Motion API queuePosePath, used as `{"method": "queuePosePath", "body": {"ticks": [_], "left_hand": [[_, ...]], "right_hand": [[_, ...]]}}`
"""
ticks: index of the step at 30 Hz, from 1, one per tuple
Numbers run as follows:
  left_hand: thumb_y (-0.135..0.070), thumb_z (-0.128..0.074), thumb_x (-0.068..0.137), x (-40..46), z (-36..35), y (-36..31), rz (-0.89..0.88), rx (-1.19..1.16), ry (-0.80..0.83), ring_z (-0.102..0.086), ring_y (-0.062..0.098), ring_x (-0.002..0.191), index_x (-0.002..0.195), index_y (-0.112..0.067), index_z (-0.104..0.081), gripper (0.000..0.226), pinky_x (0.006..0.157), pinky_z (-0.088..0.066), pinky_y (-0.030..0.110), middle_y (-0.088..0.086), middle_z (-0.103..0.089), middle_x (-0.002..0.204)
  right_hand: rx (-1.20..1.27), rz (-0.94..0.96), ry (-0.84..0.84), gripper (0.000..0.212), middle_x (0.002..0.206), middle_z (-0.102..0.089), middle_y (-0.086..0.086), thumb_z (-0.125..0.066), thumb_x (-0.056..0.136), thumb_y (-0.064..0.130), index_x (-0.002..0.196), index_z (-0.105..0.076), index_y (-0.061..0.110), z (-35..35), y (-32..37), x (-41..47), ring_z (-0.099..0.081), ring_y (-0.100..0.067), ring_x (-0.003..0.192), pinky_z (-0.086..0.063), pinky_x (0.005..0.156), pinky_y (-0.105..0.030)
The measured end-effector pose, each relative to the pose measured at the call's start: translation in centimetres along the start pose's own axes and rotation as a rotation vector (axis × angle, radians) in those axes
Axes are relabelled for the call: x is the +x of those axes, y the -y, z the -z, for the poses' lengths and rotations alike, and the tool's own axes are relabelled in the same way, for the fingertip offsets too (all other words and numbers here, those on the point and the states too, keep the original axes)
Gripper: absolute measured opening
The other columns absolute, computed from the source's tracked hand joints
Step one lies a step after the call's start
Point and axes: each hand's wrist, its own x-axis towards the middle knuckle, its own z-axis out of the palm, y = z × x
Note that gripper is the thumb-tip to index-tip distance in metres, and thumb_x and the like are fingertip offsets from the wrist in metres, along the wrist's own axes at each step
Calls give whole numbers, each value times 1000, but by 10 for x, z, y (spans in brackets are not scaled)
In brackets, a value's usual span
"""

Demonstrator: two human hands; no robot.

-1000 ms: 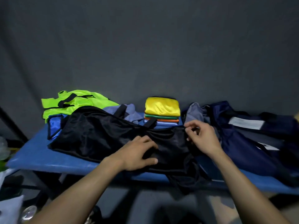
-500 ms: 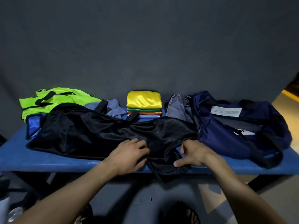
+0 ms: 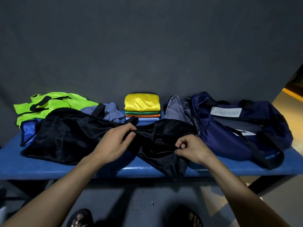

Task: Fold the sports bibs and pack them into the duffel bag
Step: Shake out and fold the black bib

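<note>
1. Centrally, a black bib [image 3: 70, 136] lies spread over the blue bench [image 3: 49, 167], its right end bunched and hanging over the bench's front edge.
2. The left hand [image 3: 114, 145] pinches a fold of the black bib near its middle, thumb and fingers closed on the cloth.
3. The right hand [image 3: 191, 149] grips the black bib's bunched right end, fingers curled round the fabric.
4. Behind the black bib, against the wall, sits a stack of folded bibs [image 3: 142, 107], yellow on top, then green, orange and light blue.
5. Left of the black bib and partly under it lie a neon green bib [image 3: 54, 104] and a blue bib [image 3: 28, 133]; a grey-blue bib [image 3: 109, 110] is crumpled behind it.
6. Just right of the black bib, touching its end, the navy duffel bag [image 3: 229, 136] rests on the bench, its mouth open toward the stack.
</note>
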Motion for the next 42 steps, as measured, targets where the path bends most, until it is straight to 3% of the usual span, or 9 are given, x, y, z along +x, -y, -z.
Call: {"method": "queuePosePath", "body": {"ticks": [4,11,15,20,24,29,33,37,42], "left_hand": [[-38,-44,102,-2,8,2,5,4,-47,-60,9,78,104,-33,-55,12,69,-51,42,-13,-62,85],[-37,-43,102,-3,14,3,3,23,-107,-57,16,74,106,-30,-54,14,68,-50,41,-13,-59,83],[-34,-46,103,-2,13,3,9,47,-124,-59,19,77,107,-27,-55,12,68,-50,41,-13,-60,85],[-40,-42,102,-4,15,3,-8,50,-94,-60,20,77,106,-30,-53,15,69,-51,44,-10,-61,87],[-39,-40,103,-5,14,3,-10,68,-70,-57,19,74,105,-32,-51,13,66,-51,45,-9,-57,84],[-25,-49,105,-5,17,6,29,61,-102,-57,19,75,105,-29,-52,5,68,-50,43,-10,-57,86],[-24,-49,105,-6,20,7,89,7,-127,-55,13,74,102,-28,-52,6,69,-47,39,-9,-58,82],[-33,-48,102,-9,26,8,118,31,-40,-55,7,75,93,-28,-52,11,68,-46,38,-10,-57,79],[-38,-48,77,-7,27,-1,124,119,119,-55,12,82,90,-33,-51,14,75,-49,36,-15,-55,85]], "right_hand": [[-45,53,-15,18,78,-68,9,-80,78,16,74,-66,27,14,-4,-3,-62,-6,73,-47,66,-22],[-112,289,-396,41,71,-59,8,-83,73,8,77,-46,26,34,-5,-9,-54,-14,67,-46,64,-39],[-82,382,-445,56,75,-54,7,-80,75,2,113,-51,32,37,-2,-9,-54,-14,73,-47,67,-39],[-34,327,-305,104,74,-60,5,-85,76,9,158,-28,38,42,-10,0,-61,-12,70,-50,72,-30],[95,282,-172,67,70,-66,20,-87,75,7,126,-59,39,44,-13,7,-62,4,65,-48,68,-19],[262,295,-98,19,78,-47,0,-87,77,11,78,-69,17,55,-16,14,-45,-8,66,-39,65,-23],[457,340,-87,7,108,-68,-7,-76,88,11,94,-73,12,60,-4,12,-62,-18,90,-48,76,-30],[791,324,-108,6,79,-69,-3,-62,97,7,93,-66,7,51,12,16,-63,-12,69,-49,56,-23],[839,362,-216,3,87,-71,-5,-64,96,4,97,-67,4,40,27,26,-64,-14,83,-52,75,-22]]}}
